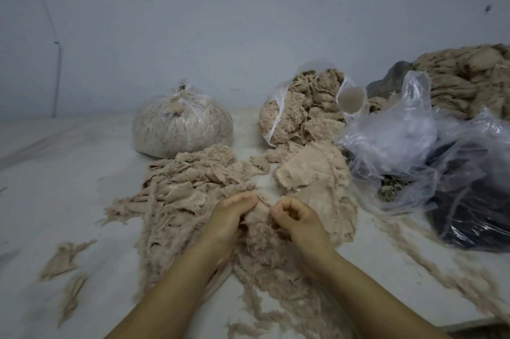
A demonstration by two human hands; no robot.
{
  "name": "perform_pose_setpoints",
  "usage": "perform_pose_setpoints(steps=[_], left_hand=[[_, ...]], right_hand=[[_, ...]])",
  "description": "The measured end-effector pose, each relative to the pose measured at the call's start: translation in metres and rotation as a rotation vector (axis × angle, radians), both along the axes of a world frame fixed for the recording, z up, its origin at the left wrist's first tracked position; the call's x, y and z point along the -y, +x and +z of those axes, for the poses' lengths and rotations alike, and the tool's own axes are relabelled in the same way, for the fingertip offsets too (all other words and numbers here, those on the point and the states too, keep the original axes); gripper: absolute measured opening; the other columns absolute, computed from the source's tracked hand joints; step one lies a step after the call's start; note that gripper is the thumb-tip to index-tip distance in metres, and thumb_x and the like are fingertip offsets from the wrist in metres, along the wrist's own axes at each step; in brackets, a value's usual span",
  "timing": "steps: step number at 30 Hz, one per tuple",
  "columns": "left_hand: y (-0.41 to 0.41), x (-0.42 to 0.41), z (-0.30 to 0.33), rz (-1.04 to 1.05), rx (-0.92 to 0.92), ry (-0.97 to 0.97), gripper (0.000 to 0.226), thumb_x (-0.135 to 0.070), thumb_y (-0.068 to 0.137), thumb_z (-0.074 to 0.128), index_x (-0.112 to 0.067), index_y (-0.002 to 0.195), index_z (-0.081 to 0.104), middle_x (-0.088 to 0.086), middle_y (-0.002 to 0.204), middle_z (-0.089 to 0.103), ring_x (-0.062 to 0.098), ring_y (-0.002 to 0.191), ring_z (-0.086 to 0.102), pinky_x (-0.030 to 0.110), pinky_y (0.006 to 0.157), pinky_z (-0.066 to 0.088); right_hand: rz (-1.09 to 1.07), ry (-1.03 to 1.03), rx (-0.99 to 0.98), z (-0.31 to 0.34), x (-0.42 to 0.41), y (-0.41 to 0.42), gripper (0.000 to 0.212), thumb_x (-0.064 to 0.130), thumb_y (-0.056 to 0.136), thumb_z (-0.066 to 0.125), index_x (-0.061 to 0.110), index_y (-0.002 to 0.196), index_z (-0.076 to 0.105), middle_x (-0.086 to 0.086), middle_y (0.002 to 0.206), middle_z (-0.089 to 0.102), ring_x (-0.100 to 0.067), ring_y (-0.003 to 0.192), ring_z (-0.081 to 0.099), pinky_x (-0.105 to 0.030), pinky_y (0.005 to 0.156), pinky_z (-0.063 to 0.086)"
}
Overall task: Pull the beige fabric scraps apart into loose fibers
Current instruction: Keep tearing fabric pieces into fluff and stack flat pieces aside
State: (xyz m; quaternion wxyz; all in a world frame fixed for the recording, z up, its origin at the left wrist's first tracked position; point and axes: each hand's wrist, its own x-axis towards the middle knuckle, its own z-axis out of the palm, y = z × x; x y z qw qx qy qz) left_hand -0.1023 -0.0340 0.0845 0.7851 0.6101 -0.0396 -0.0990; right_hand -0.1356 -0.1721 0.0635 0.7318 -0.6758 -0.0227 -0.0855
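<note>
I have my left hand (234, 217) and right hand (294, 217) both pinching one beige fabric scrap (258, 214) above the fiber heap (265, 253) on the white table (55, 200); it looks light, soft, loosely woven, best gripped at frayed edges.

White surface (82, 173) runs back to a pale grey wall (220, 21). A thin cable (57, 76) hangs down the wall at far left. A tied clear plastic bag (182, 124) stands upright toward the back, left of centre. To its right an open clear bag (276, 106) leans, mouth gaping. Just beside it, a cardboard tube (352, 100) shows its open end. Crumpled clear plastic sheeting (400, 134) lies at right, over a dark bag (474, 217) near the right edge. A grey object (392, 77) sits behind the sheeting; identity cannot be determined.
</note>
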Motion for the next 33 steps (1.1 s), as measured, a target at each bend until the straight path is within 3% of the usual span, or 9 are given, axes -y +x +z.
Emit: perform_pose_setpoints(steps=[5, 10, 13, 16, 19, 23, 25, 30, 33], left_hand=[[-0.002, 0.006, 0.0, -0.084, 0.067, -0.077, 0.015, -0.012, 0.086, 0.058, -0.002, 0.081, 0.069, 0.018, 0.082, 0.069, 0.027, 0.08, 0.065, 0.034, 0.079, 0.053], [-0.004, 0.005, 0.004, -0.152, 0.054, 0.013, 0.019, -0.02, 0.084, 0.064, -0.003, 0.08, 0.069, 0.017, 0.085, 0.069, 0.023, 0.075, 0.067, 0.03, 0.067, 0.056], [0.002, 0.004, 0.004, 0.059, -0.035, -0.004, 0.012, -0.01, 0.089, 0.058, -0.007, 0.081, 0.067, 0.01, 0.075, 0.066, 0.018, 0.063, 0.06, 0.028, 0.057, 0.052], [0.012, -0.007, 0.007, 0.242, -0.106, -0.187, 0.018, -0.006, 0.096, 0.048, -0.007, 0.08, 0.059, 0.005, 0.064, 0.052, 0.012, 0.055, 0.047, 0.02, 0.045, 0.047], [0.011, -0.013, 0.006, 0.24, -0.121, -0.084, 0.018, -0.017, 0.095, 0.053, -0.011, 0.079, 0.059, 0.003, 0.064, 0.052, 0.012, 0.056, 0.048, 0.022, 0.048, 0.046], [-0.004, 0.003, 0.001, -0.042, 0.005, 0.121, 0.042, -0.049, 0.073, 0.07, -0.013, 0.095, 0.067, 0.007, 0.088, 0.068, 0.02, 0.081, 0.064, 0.035, 0.07, 0.054], [-0.011, 0.011, -0.003, -0.129, 0.085, 0.133, 0.052, -0.046, 0.06, 0.081, -0.011, 0.096, 0.067, 0.008, 0.088, 0.069, 0.018, 0.075, 0.065, 0.031, 0.066, 0.054], [-0.006, 0.005, -0.009, -0.056, 0.198, 0.24, 0.006, -0.006, 0.085, 0.065, -0.004, 0.088, 0.07, 0.011, 0.08, 0.07, 0.018, 0.073, 0.064, 0.026, 0.067, 0.052], [-0.001, -0.002, -0.007, 0.058, 0.233, 0.43, 0.016, 0.0, 0.088, 0.06, -0.012, 0.084, 0.07, -0.002, 0.078, 0.068, 0.006, 0.071, 0.061, 0.016, 0.067, 0.048]], right_hand=[[0.076, -0.012, 0.01, 0.005, -0.004, -0.003, 0.028, 0.034, 0.084, 0.069, 0.014, 0.075, 0.052, -0.001, 0.064, 0.053, -0.014, 0.058, 0.051, -0.022, 0.054, 0.041], [-0.005, -0.134, 0.084, 0.005, -0.006, -0.003, 0.023, 0.02, 0.08, 0.075, 0.011, 0.069, 0.057, -0.006, 0.065, 0.048, -0.018, 0.062, 0.043, -0.03, 0.057, 0.039], [-0.033, -0.183, 0.1, 0.005, -0.003, -0.004, 0.026, 0.016, 0.077, 0.078, 0.016, 0.061, 0.058, 0.006, 0.055, 0.048, -0.008, 0.053, 0.042, -0.019, 0.052, 0.038], [-0.079, -0.074, 0.078, 0.003, 0.004, -0.003, 0.035, 0.016, 0.082, 0.074, 0.02, 0.055, 0.051, 0.005, 0.053, 0.044, -0.009, 0.051, 0.039, -0.022, 0.052, 0.036], [-0.132, -0.056, 0.087, 0.006, 0.011, 0.001, 0.032, 0.021, 0.086, 0.069, 0.018, 0.062, 0.049, 0.005, 0.056, 0.04, -0.01, 0.053, 0.035, -0.026, 0.053, 0.032], [-0.286, -0.449, 0.212, 0.011, 0.005, 0.004, 0.021, 0.023, 0.082, 0.071, 0.02, 0.068, 0.055, 0.01, 0.065, 0.052, -0.005, 0.059, 0.045, -0.02, 0.058, 0.039], [-0.296, -0.601, 0.255, 0.013, 0.001, 0.006, 0.025, 0.02, 0.081, 0.069, 0.027, 0.063, 0.052, 0.01, 0.067, 0.054, -0.004, 0.063, 0.046, -0.018, 0.058, 0.037], [-0.15, -0.158, 0.046, 0.009, 0.005, 0.012, 0.025, 0.009, 0.085, 0.068, 0.012, 0.065, 0.055, 0.007, 0.057, 0.045, -0.015, 0.062, 0.041, -0.031, 0.062, 0.035], [-0.173, -0.035, -0.014, 0.003, 0.006, 0.012, 0.021, 0.012, 0.091, 0.062, 0.009, 0.071, 0.056, -0.001, 0.06, 0.047, -0.019, 0.061, 0.043, -0.032, 0.06, 0.036]])
